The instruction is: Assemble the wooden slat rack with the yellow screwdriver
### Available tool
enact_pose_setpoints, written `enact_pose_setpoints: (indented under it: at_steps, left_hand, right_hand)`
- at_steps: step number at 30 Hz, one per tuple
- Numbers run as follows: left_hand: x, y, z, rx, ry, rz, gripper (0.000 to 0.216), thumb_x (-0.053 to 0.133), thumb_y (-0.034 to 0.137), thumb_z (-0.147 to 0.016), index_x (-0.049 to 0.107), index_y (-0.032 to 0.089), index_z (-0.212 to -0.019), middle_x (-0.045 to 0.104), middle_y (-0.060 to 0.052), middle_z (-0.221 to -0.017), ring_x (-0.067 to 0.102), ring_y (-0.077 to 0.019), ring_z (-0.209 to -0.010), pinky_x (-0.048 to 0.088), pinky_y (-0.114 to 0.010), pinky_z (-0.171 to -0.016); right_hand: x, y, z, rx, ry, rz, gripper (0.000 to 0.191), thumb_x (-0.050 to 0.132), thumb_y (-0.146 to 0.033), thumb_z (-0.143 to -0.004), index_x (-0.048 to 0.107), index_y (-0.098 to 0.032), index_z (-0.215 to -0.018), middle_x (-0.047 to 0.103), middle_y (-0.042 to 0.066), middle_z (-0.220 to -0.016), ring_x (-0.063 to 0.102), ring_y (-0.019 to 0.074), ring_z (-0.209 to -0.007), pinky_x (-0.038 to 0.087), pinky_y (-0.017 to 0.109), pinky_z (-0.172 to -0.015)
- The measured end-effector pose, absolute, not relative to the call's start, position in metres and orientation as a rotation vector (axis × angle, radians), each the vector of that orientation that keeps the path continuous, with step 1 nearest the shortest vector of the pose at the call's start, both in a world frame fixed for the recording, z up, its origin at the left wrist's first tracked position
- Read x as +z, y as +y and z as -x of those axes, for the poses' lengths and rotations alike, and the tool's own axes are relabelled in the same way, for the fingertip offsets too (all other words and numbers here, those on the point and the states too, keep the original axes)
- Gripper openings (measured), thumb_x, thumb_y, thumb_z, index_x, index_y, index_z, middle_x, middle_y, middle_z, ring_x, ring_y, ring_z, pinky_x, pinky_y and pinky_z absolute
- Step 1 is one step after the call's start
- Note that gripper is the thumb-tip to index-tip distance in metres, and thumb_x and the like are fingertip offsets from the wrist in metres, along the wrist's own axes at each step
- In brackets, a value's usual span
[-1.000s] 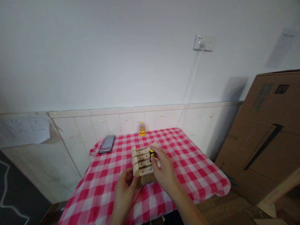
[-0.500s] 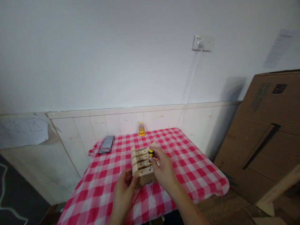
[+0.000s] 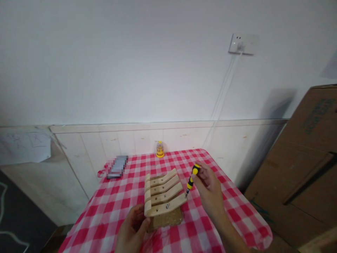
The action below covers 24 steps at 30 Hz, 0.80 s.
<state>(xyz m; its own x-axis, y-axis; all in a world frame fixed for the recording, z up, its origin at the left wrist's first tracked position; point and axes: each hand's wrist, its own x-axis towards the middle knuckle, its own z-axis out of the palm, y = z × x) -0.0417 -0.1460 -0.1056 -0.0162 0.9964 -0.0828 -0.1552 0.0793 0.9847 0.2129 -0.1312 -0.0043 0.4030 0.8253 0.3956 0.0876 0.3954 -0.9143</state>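
A pale wooden rack of several curved slats with small holes lies on a cork base on the red-and-white checked tablecloth. My left hand grips the rack's near left corner, thumb on the front slat. My right hand is closed round a small yellow-and-black screwdriver, held tilted in the air just right of the rack, its tip close to the slats' right ends. A screw sits in the front slat.
A dark phone-like slab lies at the table's back left. A small yellow-based clear container stands at the back edge by the wall. Large cardboard boxes lean at the right. A wall socket with cables hangs above.
My right hand has lifted the screwdriver off the rack and moved it to the right. The left hand has stayed on the rack's corner. The view has shifted a little.
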Motion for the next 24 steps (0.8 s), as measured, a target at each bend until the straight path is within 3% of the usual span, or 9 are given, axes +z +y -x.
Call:
enact_pose_setpoints:
  at_steps: [3,8,14,21,24]
  left_hand:
    - [-0.110,-0.147,0.056,1.146,1.153,-1.076,0.046,0.088,0.032,-0.065,0.073,0.019,-0.106,0.080,-0.015,-0.113,0.077,-0.0336,-0.103,0.064,-0.041,-0.087]
    - [-0.116,-0.136,0.075,1.115,1.230,-0.963,0.050,0.087,0.041,-0.066,0.072,0.018,-0.107,0.077,-0.017,-0.122,0.072,-0.0373,-0.117,0.060,-0.045,-0.097]
    - [-0.097,-0.116,0.069,1.104,1.195,-0.782,0.066,0.092,0.049,-0.061,0.068,0.018,-0.114,0.075,-0.019,-0.126,0.071,-0.0389,-0.119,0.059,-0.048,-0.097]
    - [-0.084,-0.110,0.059,1.073,1.144,-0.510,0.046,0.083,0.041,-0.077,0.070,0.020,-0.116,0.078,-0.014,-0.122,0.072,-0.0341,-0.118,0.060,-0.042,-0.094]
    - [-0.072,-0.110,0.052,1.098,1.188,-0.465,0.039,0.081,0.039,-0.077,0.072,0.020,-0.110,0.079,-0.014,-0.119,0.073,-0.0328,-0.116,0.060,-0.041,-0.093]
  right_hand:
    - [-0.006,-0.118,-0.237,0.895,-0.927,1.141,0.040,0.078,-0.032,-0.072,0.068,-0.023,-0.110,0.069,-0.002,-0.085,0.065,0.0163,-0.069,0.053,0.028,-0.062]
    - [-0.032,-0.099,-0.252,1.227,-0.843,1.189,0.026,0.073,-0.024,-0.065,0.067,-0.019,-0.090,0.063,-0.004,-0.064,0.063,0.0172,-0.054,0.048,0.028,-0.052]
    - [-0.052,-0.092,-0.240,1.533,-0.698,1.125,0.015,0.073,-0.021,-0.067,0.065,-0.018,-0.080,0.069,0.003,-0.072,0.068,0.0190,-0.063,0.054,0.030,-0.059]
    - [-0.055,-0.082,-0.225,1.691,-0.561,1.127,0.015,0.071,-0.018,-0.067,0.071,-0.015,-0.081,0.074,0.007,-0.075,0.068,0.0202,-0.063,0.056,0.031,-0.060]
    - [-0.052,-0.082,-0.223,1.715,-0.526,1.132,0.021,0.074,-0.017,-0.066,0.073,-0.015,-0.086,0.075,0.007,-0.077,0.069,0.0195,-0.062,0.054,0.028,-0.058]
